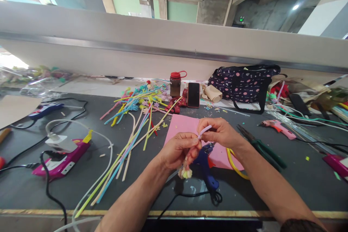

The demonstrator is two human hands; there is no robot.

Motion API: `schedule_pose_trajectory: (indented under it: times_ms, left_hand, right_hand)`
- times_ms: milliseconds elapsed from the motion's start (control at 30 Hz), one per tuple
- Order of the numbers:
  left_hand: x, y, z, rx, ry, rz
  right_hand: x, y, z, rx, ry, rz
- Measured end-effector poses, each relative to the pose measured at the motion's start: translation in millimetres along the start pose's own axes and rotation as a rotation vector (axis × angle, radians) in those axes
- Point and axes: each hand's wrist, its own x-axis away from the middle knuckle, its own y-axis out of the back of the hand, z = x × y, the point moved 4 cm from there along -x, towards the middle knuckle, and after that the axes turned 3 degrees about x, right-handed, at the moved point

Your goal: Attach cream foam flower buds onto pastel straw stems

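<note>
My left hand [178,149] is closed around a small bundle with a cream-and-yellow flower-like tip [186,173] hanging below the fingers. With fingertips pinched, my right hand [220,132] grips a short lilac pipe cleaner [206,130], whose end curves up beside the thumb. Both hands meet where this strip enters the bundle; the fingers hide the joint. Beneath them, a blue glue gun [208,175] lies on a pink sheet [176,126]. A yellow loop [236,165] shows under my right forearm.
Loose pipe cleaners [122,163] and a colourful pile [141,98] lie left of centre. Dark-handled pliers [263,148] and a pink glue gun [280,127] are right. Behind stand a bottle [175,85], phone [193,95] and patterned bag [239,83]. A magenta power strip [65,159] trails cables left.
</note>
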Motion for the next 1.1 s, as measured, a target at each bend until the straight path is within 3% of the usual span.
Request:
schedule_pose_trajectory:
  times_ms: [367, 600, 800, 1100]
  left_hand:
    - [0, -1.8, -4, -0.046, -0.017, -0.028]
    - [1, 1.4, -16, -0.329, -0.330, -0.325]
    - [4, 3.4, -22, -0.572, -0.453, -0.452]
    - [6, -1.5, -24, -0.785, -0.426, -0.411]
  right_hand:
    - [-2, 2, -3, 0.042, 0.016, -0.050]
    - [-2, 4, -5, 0.160, -0.042, -0.237]
    - [-1, 3, -3, 0.226, -0.080, -0.287]
    - [-3, 7, -10, 0.145, -0.108, -0.220]
